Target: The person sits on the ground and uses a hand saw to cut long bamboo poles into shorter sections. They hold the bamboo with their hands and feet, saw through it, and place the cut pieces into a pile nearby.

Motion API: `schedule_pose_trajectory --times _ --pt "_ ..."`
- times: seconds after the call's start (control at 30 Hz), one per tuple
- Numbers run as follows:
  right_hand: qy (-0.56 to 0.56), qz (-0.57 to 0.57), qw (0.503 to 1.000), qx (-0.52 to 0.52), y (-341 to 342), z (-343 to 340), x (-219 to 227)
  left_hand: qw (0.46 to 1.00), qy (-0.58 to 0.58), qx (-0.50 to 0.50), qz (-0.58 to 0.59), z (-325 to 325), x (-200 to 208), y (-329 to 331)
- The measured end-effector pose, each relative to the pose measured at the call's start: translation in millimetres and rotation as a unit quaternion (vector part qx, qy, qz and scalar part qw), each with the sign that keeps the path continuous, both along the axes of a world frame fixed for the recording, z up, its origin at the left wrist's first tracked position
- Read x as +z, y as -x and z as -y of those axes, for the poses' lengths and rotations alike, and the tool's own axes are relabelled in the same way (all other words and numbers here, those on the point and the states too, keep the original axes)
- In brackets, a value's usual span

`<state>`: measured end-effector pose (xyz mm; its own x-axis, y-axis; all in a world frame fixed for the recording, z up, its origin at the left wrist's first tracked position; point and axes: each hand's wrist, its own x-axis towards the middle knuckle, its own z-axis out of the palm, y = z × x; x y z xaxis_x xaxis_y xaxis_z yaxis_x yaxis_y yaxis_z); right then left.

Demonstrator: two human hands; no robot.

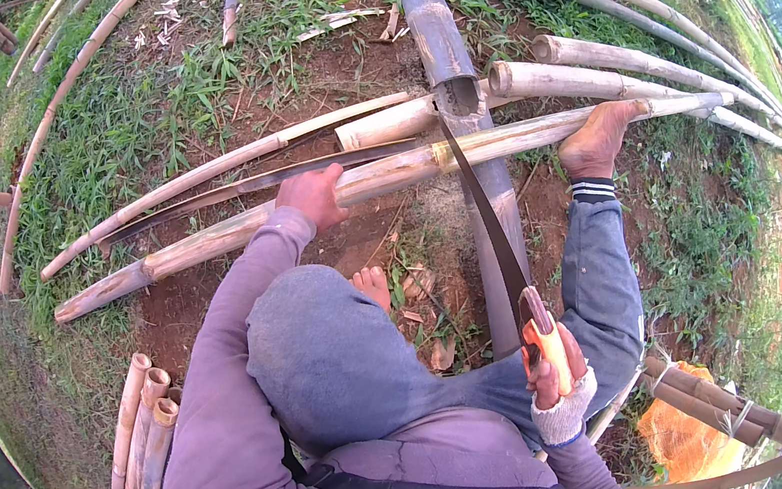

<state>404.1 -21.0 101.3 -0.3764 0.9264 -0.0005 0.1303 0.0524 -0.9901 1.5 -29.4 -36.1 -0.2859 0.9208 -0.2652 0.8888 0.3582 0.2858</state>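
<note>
A long pale bamboo pole [381, 176] lies crosswise in front of me, over a thicker grey bamboo post [499, 249] with a notched end. My left hand [312, 198] is wrapped round the pole left of the post. In my right hand [558, 379], which wears a white fingerless glove, is the orange handle of a hand saw [490, 214]. Its dark blade reaches up to the pole and crosses it close to a joint ring, just left of the post's notch. My bare right foot [595, 142] rests on the pole's right part.
Several bamboo poles [590, 85] lie at the right, fanning away. Split lengths [228, 171] lie beyond the pole at left. Short cut pieces [144, 433] are bundled at lower left. An orange sack [687, 433] sits by tied bamboo at lower right. Grass and bare soil surround everything.
</note>
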Motion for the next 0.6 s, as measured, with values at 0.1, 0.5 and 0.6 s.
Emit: schedule_pose_trajectory --times 0.1,0.5,0.6 --pt "-0.007 0.050 0.999 -0.011 29.8 -19.3 0.0 1.000 0.019 0.002 0.002 -2.7 4.2 -3.2" --pt "0.015 -0.004 1.000 -0.022 -6.3 11.1 -4.1 0.999 -0.040 -0.004 -0.007 3.8 -10.5 -0.4" --pt "-0.102 0.058 0.993 -0.021 21.0 1.3 -6.3 1.000 0.022 0.014 -0.003 -5.4 6.4 -7.4"
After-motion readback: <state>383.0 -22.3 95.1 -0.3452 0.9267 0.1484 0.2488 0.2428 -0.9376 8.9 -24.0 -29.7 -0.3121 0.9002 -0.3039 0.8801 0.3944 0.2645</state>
